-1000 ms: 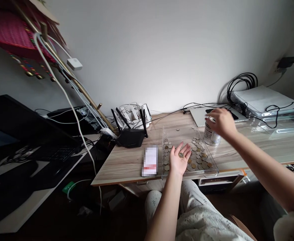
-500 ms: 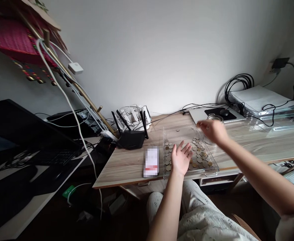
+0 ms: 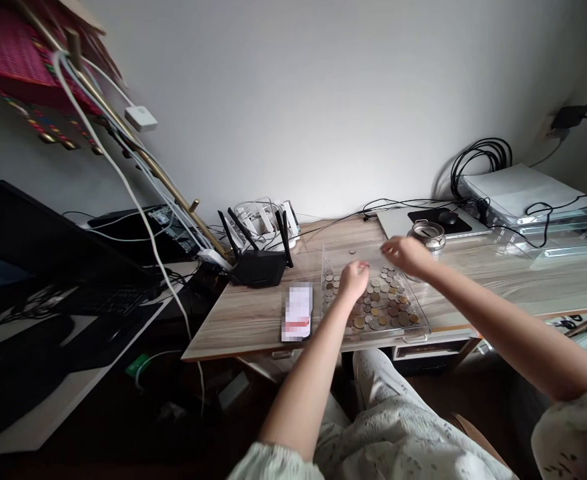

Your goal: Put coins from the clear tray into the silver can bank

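A clear plastic tray [image 3: 368, 257] lies on the wooden desk, with several silver and brassy coins [image 3: 373, 311] spread across it. Over the tray's left half is my left hand [image 3: 354, 279], its fingers curled together; what they hold, if anything, is too small to name. My right hand [image 3: 404, 256] hovers above the tray's back right part, thumb and fingertips pinched together, their contents not clear. A round clear jar with a metal rim [image 3: 428, 233] stands just behind my right hand, partly covered by it.
Left of the tray lies a phone [image 3: 297, 312]. A black router [image 3: 259, 268] with upright antennas stands behind it. Toward the back right are a black mouse [image 3: 447, 217] on a dark pad, coiled cables and stacked clear trays [image 3: 543, 207]. A laptop [image 3: 38, 247] is at the left.
My left hand has turned from an open, upward palm to curled fingers and moved up the tray. My right hand has come left, away from the jar. The view has shifted slightly.
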`<action>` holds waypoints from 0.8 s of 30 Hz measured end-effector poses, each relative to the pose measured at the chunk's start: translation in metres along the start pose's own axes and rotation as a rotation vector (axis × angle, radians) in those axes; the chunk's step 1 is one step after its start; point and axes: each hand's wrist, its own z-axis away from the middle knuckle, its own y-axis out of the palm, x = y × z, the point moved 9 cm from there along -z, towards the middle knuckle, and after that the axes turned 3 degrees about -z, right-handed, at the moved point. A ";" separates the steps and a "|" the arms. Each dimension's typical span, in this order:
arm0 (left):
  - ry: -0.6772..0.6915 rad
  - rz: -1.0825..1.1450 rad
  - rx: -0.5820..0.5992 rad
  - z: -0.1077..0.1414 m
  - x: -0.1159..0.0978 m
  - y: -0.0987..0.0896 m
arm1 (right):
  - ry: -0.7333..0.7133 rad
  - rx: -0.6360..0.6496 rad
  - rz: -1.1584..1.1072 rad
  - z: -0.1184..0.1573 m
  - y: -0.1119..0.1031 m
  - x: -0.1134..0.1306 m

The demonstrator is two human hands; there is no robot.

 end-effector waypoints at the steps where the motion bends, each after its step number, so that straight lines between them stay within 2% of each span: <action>1: -0.021 -0.101 0.004 -0.009 0.001 0.000 | -0.044 0.157 -0.011 0.001 0.029 0.012; 3: -0.085 -0.394 0.047 -0.020 0.005 -0.003 | -0.065 0.372 0.019 0.008 0.073 0.027; 4: -0.106 -0.459 0.059 -0.022 0.007 -0.007 | -0.057 0.414 0.039 0.012 0.087 0.032; 6: -0.124 -0.528 0.089 -0.019 0.008 -0.016 | -0.067 0.416 0.048 0.022 0.100 0.042; 9: -0.139 -0.590 0.137 -0.007 0.010 -0.030 | -0.140 0.353 -0.015 0.040 0.099 0.059; 11: -0.184 -0.663 0.211 -0.001 0.015 -0.035 | -0.127 0.344 -0.090 0.048 0.097 0.061; 14: -0.235 -0.706 0.276 0.003 0.020 -0.038 | -0.038 0.459 -0.194 0.052 0.103 0.051; 17: -0.223 -0.712 0.291 0.007 0.020 -0.039 | -0.037 0.532 -0.211 0.052 0.104 0.044; 19: -0.184 -0.763 0.358 0.015 0.020 -0.033 | -0.051 0.571 -0.235 0.054 0.102 0.041; 21: -0.132 -0.867 0.500 0.031 0.022 -0.021 | -0.089 0.650 -0.281 0.061 0.100 0.044; 22: -0.097 -0.933 0.570 0.040 0.023 -0.014 | -0.127 0.679 -0.292 0.064 0.097 0.047; 24: 0.005 -1.102 0.632 0.056 0.019 -0.003 | -0.231 0.683 -0.254 0.068 0.087 0.054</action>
